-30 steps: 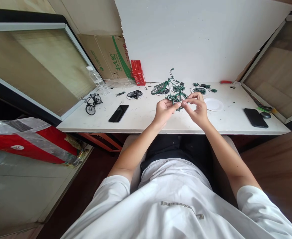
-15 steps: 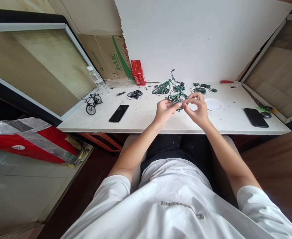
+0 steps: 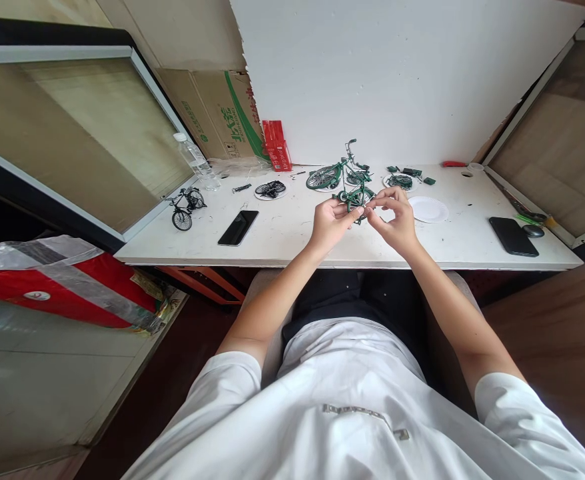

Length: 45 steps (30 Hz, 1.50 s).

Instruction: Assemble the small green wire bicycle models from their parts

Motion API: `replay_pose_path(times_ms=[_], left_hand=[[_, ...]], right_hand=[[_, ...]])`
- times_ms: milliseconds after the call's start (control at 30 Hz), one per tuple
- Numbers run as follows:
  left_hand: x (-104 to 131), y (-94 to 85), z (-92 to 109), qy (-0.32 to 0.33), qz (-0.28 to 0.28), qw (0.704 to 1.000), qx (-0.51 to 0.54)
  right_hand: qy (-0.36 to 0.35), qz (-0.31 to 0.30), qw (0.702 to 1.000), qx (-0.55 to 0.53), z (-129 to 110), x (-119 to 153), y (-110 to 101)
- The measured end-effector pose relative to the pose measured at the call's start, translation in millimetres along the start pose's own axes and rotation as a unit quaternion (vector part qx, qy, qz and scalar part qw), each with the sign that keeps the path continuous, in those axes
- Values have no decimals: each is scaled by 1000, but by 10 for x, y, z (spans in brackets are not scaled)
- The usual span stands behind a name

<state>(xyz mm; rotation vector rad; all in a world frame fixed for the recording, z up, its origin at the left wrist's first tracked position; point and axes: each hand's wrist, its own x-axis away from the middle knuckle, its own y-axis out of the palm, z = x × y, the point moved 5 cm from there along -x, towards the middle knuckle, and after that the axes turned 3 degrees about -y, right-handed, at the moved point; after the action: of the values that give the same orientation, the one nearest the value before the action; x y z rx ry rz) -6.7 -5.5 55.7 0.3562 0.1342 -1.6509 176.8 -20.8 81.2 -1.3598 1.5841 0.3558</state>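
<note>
Pinching a wheel of the green model bicycle, my left hand comes in from the left, just above the middle of the frame. Its thumb and fingertips are nearly together, closed on the wheel's lower edge. My right hand meets it from the right, thumb and forefinger brought close beside that same wheel, the gap between them very narrow. Whether they grip some small part there, I cannot tell. The bicycle's other wheel and its handlebar reach up and left, away from me, and my hands hold it over the white table.

Partly hidden behind it sits a plate bearing green parts. Right of that, in the upper right of the frame, another plate holds green pieces, a few lying beyond its rim. Left of the bicycle, a small plate carries black parts. A white plate lies just right of my right hand. In the upper left stands a clear bottle with a white cap; how much it holds, I cannot tell. Near it are a red box and a cardboard box, their contents hidden. A red bag fills the lower left.
</note>
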Motion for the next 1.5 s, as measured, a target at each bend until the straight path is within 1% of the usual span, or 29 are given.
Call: replay_pose_path(times_ms=[233,333,500,767,867,933,1000,1067,1133,1200,1267,1367,1500], left_hand=[[-4,10,-7,-2,-6,1000,4],[4,21,4,-5,-5,1000,10],[14,31,7,-11,0,1000,17],[-49,16,-99,-6,-1,1000,23],[-76,0,-117,-4,3,1000,26],[-97,-23,-123,-7,14,999,28],[-121,-51,-132,-12,26,999,30],[-147,-78,-148,-14,35,999,32],[-170,-100,-172,-16,39,999,34],[-187,-114,-197,-18,40,998,36],[-197,-121,-212,-17,40,998,37],[-202,-128,-221,-19,41,998,36],[-208,-129,-250,-23,41,998,34]], right_hand=[[24,-6,999,-32,70,-2,13],[39,-12,999,-26,89,-5,13],[46,-17,999,-24,99,-6,14],[45,-33,998,-31,137,-3,29],[50,-17,998,-37,183,-18,6],[60,9,997,-41,277,-27,-25],[74,24,997,-29,434,-22,-43],[85,19,996,-4,638,1,-37],[102,-12,994,34,871,45,-10],[132,-42,988,63,1107,108,8],[160,-52,982,87,1298,173,-5],[176,-111,962,176,1467,257,-8],[222,-193,914,280,1560,339,-7]])
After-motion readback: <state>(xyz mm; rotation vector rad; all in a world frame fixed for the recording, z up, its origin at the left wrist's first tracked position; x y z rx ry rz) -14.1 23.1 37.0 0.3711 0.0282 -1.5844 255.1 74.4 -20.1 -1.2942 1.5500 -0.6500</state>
